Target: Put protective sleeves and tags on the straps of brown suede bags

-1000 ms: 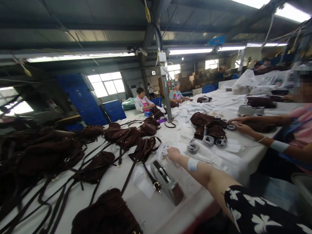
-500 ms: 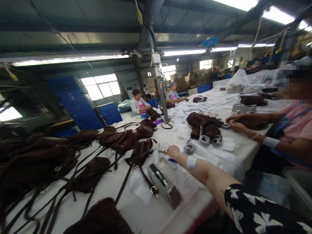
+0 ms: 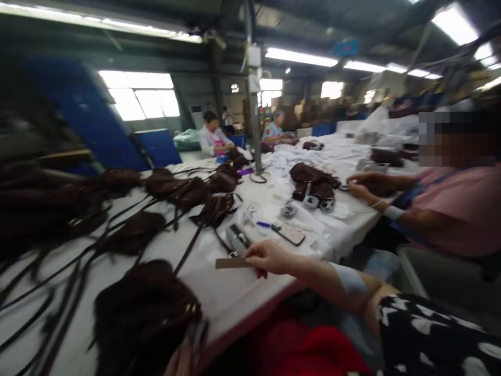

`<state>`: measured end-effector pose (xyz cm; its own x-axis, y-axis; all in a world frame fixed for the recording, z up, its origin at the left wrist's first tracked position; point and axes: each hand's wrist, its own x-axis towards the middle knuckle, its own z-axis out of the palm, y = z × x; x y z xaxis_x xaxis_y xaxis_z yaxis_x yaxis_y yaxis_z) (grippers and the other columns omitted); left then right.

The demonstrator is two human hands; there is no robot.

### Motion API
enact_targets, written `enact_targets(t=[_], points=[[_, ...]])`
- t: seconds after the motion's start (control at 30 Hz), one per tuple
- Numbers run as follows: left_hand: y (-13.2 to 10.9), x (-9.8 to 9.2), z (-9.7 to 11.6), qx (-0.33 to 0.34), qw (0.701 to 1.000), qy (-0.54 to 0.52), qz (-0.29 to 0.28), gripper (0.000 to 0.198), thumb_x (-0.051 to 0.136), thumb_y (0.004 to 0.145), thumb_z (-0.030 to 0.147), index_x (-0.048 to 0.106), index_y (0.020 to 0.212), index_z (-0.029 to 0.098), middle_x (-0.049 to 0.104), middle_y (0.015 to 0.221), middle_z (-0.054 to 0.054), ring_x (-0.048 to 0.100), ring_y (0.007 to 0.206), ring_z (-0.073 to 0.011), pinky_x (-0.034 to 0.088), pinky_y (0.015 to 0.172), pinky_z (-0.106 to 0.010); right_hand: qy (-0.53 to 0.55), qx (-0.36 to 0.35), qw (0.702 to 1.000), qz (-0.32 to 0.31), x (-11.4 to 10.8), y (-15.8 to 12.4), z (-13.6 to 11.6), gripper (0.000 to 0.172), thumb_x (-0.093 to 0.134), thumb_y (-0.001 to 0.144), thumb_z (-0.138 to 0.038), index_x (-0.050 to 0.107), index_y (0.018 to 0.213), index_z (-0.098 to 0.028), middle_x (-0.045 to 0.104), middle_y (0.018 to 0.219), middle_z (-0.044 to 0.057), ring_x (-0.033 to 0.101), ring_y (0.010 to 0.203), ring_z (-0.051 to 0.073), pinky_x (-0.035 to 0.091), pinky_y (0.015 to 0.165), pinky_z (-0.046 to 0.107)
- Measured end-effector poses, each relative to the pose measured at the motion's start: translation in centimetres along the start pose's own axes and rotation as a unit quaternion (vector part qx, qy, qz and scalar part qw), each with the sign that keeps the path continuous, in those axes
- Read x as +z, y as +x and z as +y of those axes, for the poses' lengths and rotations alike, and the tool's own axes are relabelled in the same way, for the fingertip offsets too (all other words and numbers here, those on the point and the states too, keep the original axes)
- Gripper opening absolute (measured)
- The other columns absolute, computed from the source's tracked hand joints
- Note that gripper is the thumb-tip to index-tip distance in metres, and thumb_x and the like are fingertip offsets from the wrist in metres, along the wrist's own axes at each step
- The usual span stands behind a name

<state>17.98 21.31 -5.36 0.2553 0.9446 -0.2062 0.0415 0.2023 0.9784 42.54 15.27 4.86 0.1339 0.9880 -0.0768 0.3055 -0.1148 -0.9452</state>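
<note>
My right hand [image 3: 270,257] is closed, pinching one end of a flat tan-brown strip [image 3: 230,263] that points left above the table's front edge. Just behind the strip lies a grey tape dispenser [image 3: 238,237], partly covered by the hand. At the bottom edge, my left hand [image 3: 180,361] shows only in part and is blurred, against the right side of a dark brown bag [image 3: 144,313]. Whether its fingers grip the bag cannot be made out. The bag has small gold-coloured fittings.
Several dark brown bags [image 3: 191,193] with long straps cover the left of the white table [image 3: 219,308]. A phone [image 3: 291,234], a blue pen [image 3: 263,224] and tape rolls [image 3: 311,202] lie beyond my right hand. A co-worker [image 3: 442,209] sits at the right beside a grey bin [image 3: 410,271].
My right hand has drawn back towards me with the strip, uncovering the phone. My left hand has come into view beside the near bag. The view has tilted down.
</note>
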Motion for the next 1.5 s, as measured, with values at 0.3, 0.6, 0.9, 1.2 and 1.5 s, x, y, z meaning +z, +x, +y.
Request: enact_targets(t=[0.3,0.6,0.9,1.2,1.5], points=[[-3.6,-2.7,1.2,-0.086,0.946,-0.307,0.058,0.035,0.086,0.057,0.037,0.071,0.080,0.014,0.073,0.081,-0.004,0.064,0.073,-0.0151,0.055,0.065,-0.028,0.061,0.142,0.978,-0.138,9.3,-4.0,3.0,0.017,0.053,0.078,-0.030,0.059,0.083,-0.015,0.057,0.044,-0.006,0.047,0.032,0.008,0.031,0.033,0.016],[-4.0,-3.0,0.9,-0.057,0.968,-0.235,0.068,0.046,0.085,0.053,0.048,0.073,0.078,0.012,0.072,0.075,-0.006,0.061,0.070,-0.0139,0.050,0.068,-0.026,0.093,0.128,0.983,-0.088,14.3,-1.7,3.4,0.023,0.052,0.078,-0.039,0.055,0.081,-0.016,0.055,0.043,-0.007,0.044,0.031,0.007,0.029,0.035,0.017],[-4.2,-3.8,1.1,-0.021,0.987,-0.139,0.076,0.047,0.080,0.057,0.054,0.073,0.073,0.011,0.071,0.068,-0.005,0.059,0.063,-0.0142,0.045,0.062,-0.024,0.175,0.086,0.979,-0.067,17.2,-1.5,4.6,0.049,0.053,0.070,-0.060,0.055,0.088,-0.015,0.057,0.048,-0.005,0.044,0.032,0.008,0.031,0.035,0.019],[-4.4,-3.8,1.2,-0.004,0.994,-0.057,0.092,0.049,0.077,0.057,0.058,0.074,0.073,0.012,0.072,0.069,-0.007,0.062,0.067,-0.0181,0.046,0.063,-0.026,0.130,0.084,0.982,-0.107,17.5,0.0,3.9,0.038,0.055,0.073,-0.052,0.055,0.084,-0.015,0.055,0.048,-0.006,0.048,0.035,0.008,0.032,0.035,0.018],[-4.0,-4.7,1.1,0.010,0.997,-0.015,0.075,0.049,0.071,0.061,0.061,0.071,0.069,0.013,0.067,0.061,-0.004,0.056,0.058,-0.0167,0.040,0.055,-0.025,-0.123,-0.209,0.957,-0.161,14.6,-2.4,2.4,0.038,0.063,0.073,-0.016,0.063,0.110,-0.022,0.069,0.103,0.003,0.064,0.080,0.015,0.050,0.074,0.025]])
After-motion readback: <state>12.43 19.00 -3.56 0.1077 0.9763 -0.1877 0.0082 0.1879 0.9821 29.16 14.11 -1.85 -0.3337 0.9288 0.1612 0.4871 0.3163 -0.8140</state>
